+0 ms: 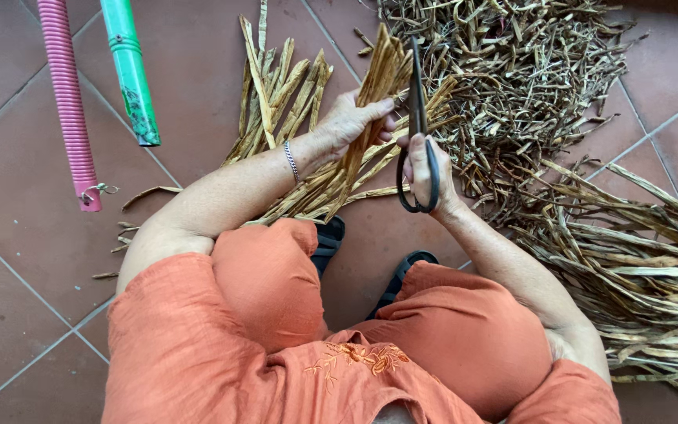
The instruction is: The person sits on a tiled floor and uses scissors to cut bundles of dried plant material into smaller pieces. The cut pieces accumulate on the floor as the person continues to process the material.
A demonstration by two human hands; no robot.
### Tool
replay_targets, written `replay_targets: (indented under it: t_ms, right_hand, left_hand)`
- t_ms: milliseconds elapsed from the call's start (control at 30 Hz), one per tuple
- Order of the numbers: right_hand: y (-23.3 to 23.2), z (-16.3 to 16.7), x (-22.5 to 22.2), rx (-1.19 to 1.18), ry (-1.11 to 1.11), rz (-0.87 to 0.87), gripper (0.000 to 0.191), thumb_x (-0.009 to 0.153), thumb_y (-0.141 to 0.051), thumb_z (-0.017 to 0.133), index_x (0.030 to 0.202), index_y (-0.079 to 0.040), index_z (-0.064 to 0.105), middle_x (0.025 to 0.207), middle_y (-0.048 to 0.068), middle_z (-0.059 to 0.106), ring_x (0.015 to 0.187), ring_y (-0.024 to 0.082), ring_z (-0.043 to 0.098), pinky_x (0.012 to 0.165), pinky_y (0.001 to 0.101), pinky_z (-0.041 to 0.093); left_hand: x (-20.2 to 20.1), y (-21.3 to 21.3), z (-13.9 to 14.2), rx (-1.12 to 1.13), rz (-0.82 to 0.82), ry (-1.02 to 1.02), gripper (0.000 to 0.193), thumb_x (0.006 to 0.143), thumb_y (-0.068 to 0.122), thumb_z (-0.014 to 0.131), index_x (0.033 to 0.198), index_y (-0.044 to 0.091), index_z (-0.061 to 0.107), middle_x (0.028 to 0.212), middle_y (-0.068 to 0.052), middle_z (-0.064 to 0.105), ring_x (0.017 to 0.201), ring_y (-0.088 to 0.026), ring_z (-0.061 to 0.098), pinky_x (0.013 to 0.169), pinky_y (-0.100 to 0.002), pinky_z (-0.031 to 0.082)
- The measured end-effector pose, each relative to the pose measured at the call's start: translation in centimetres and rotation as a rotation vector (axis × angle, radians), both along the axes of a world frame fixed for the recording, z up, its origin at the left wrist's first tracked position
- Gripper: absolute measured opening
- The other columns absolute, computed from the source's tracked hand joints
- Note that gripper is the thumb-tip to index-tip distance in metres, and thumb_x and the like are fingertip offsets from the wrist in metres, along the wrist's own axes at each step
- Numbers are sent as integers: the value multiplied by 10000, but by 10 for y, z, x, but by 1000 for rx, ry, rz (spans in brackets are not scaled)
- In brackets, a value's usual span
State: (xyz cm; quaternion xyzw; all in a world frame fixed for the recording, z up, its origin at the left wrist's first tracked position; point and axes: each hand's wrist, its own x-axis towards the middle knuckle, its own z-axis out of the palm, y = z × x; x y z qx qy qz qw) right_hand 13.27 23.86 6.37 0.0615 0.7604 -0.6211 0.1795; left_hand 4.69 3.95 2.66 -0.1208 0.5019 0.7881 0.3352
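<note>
The floor (198, 71) is laid with large reddish-brown tiles set on the diagonal, with pale grey grout lines crossing it. Soft, even daylight falls on the tiles, with no hard shadows. At the upper left of the floor stand a ribbed pink hose (68, 102) and, just to its right, a smooth green pole (131, 74), both slanting slightly.

Terracotta tiled floor (9, 157) under heaps of seemingly dried pods (527, 86).

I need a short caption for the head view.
Left hand grips a bundle of dried pods; right hand holds black scissors.
</note>
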Motion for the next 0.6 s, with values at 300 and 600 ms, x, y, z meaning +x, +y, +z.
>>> replay_targets:
  t_ms: [300, 600]
  right_hand:
    - [25, -1, -4, -192, 44, -239, 551, 1102, -542, 398, 1287, -51, 568, 700, -60, 482, 529, 40, 438, 471, 208, 373]
    - [43, -10, 19, -111, -7, -247, 364, 1101, -364, 580, 1262, -40, 547, 819, -44, 541, 662, 31, 497, 553, 192, 408]
  left_hand:
    - [-40, -23, -30, -498, -125, 9, 413, 780, 94, 828, 1125, 50, 607, 760, -37, 627, 490, -113, 564, 432, -273, 531]
    - [-44, 19, -101, -861, -300, 204, 267, 728, 180, 882, 901, 76, 707, 721, -32, 673, 565, -92, 633, 542, -261, 555]
